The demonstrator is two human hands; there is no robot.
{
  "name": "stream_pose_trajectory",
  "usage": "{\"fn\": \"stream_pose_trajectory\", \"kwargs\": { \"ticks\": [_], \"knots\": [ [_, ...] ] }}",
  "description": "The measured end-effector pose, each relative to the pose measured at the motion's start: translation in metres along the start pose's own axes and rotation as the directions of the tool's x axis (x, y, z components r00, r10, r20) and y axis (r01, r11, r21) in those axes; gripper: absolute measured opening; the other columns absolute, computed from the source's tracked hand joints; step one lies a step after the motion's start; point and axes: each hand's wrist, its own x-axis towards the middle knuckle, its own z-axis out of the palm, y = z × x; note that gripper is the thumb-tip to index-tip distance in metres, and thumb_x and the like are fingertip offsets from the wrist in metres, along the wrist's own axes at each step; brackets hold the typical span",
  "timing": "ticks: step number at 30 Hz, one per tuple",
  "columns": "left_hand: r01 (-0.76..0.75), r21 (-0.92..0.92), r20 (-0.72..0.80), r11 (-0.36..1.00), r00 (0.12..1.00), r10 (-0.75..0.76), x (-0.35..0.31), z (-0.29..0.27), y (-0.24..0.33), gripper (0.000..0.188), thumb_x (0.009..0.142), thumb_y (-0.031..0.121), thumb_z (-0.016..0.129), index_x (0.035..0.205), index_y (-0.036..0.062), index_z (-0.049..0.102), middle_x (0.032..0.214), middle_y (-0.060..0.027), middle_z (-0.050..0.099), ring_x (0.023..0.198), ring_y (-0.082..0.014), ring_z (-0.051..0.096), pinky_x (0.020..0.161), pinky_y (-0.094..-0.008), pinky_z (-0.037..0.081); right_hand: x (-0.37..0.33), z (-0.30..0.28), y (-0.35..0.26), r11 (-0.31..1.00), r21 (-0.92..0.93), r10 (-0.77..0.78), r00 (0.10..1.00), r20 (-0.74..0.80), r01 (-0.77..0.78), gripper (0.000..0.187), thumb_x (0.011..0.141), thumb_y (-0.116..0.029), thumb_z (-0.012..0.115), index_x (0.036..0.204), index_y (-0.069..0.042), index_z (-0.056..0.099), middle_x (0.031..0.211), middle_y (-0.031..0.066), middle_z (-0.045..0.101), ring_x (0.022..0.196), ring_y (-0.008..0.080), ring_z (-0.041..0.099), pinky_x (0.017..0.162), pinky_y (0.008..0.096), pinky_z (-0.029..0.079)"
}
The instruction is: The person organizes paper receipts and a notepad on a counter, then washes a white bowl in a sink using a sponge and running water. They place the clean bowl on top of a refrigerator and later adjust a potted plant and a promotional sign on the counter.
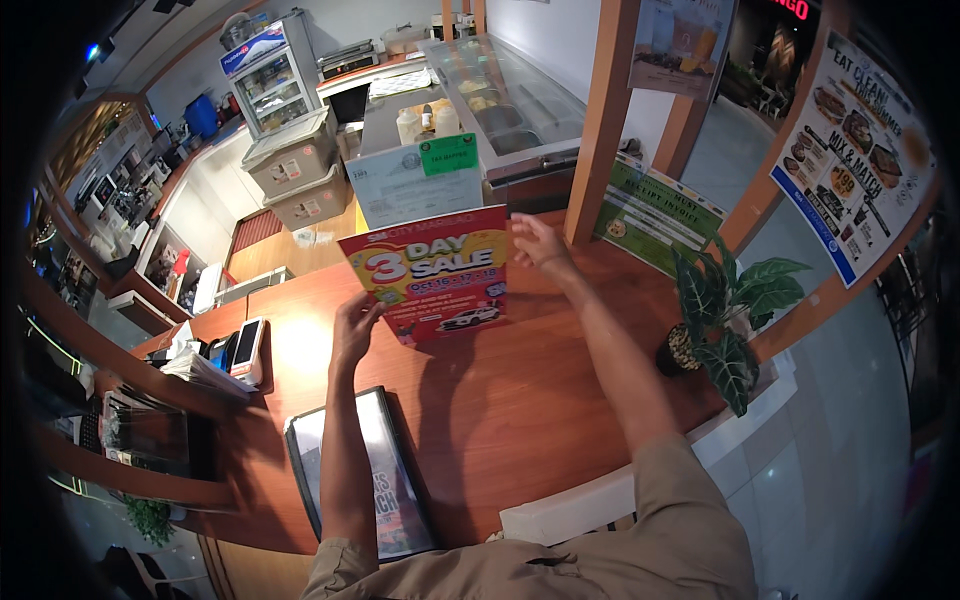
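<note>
A red promotional sign (440, 285) with yellow and white print and a picture of a white car stands upright on the brown wooden counter (520, 390). My left hand (354, 325) grips its lower left edge, the fingers partly behind the board. Beside the upper right edge, my right hand (538, 247) has its fingers apart and holds nothing; a small gap seems to separate it from the board. Just behind the sign are a pale framed certificate (405, 188) and a green card (448, 155). Under my left forearm lies a black-edged menu folder (385, 470).
A potted plant (720, 325) stands on the right, near wooden posts (602, 120) and a green notice (655, 215). At left are a card terminal (247, 345) and papers (200, 368). Beyond the counter are stacked grey bins (290, 160), a display fridge (270, 85) and a glass-topped food case (510, 95).
</note>
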Motion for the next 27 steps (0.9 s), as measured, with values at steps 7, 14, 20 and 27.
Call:
{"fn": "stream_pose_trajectory", "kwargs": {
  "ticks": [7, 14, 20, 27],
  "knots": [
    [-0.027, -0.110, -0.194, 0.994, 0.981, 0.005, -0.019, -0.082, -0.028, 0.024, 0.093, 0.014, 0.071, 0.114, 0.0025, 0.070, 0.092, -0.0003, 0.071, 0.080, -0.0080, 0.061, 0.070, -0.0246, 0.050, 0.081, 0.076, 0.017, 0.980, 0.014, 0.198, 0.980, 0.000, -0.198, 0.037, 0.099, -0.015, 0.060, 0.132, -0.002, 0.053, 0.108, 0.0100, 0.065, 0.059, 0.0115, 0.062, 0.051, 0.0267, 0.052],
    [-0.038, -0.015, -0.228, 0.999, 0.973, 0.033, 0.001, -0.102, -0.051, 0.026, 0.095, 0.017, 0.070, 0.116, 0.0028, 0.070, 0.097, -0.0039, 0.072, 0.082, -0.0102, 0.064, 0.069, -0.0260, 0.052, 0.048, -0.018, 0.035, 0.997, -0.069, 0.019, 0.990, -0.143, -0.029, 0.033, 0.101, -0.017, 0.057, 0.131, -0.003, 0.054, 0.106, 0.0069, 0.066, 0.057, 0.0105, 0.055, 0.052, 0.0259, 0.051],
    [-0.016, -0.057, -0.165, 0.998, 0.986, 0.007, 0.077, -0.033, -0.050, 0.026, 0.096, 0.019, 0.069, 0.118, 0.0049, 0.070, 0.099, -0.0014, 0.073, 0.083, -0.0097, 0.065, 0.066, -0.0251, 0.052, 0.020, -0.110, 0.027, 0.976, -0.152, 0.117, 0.964, -0.238, -0.156, 0.043, 0.103, -0.020, 0.054, 0.144, -0.008, 0.048, 0.110, 0.0063, 0.067, 0.062, 0.0101, 0.058, 0.059, 0.0259, 0.053],
    [0.029, -0.006, -0.097, 1.000, 0.995, -0.029, 0.115, -0.014, -0.052, 0.030, 0.097, 0.025, 0.067, 0.121, 0.0077, 0.069, 0.104, -0.0019, 0.073, 0.087, -0.0100, 0.066, 0.068, -0.0263, 0.052, 0.012, -0.101, 0.029, 0.993, -0.074, 0.064, 0.946, -0.319, -0.092, 0.035, 0.102, -0.019, 0.056, 0.134, -0.004, 0.054, 0.105, 0.0076, 0.067, 0.058, 0.0113, 0.060, 0.057, 0.0271, 0.052]
  ]
}}
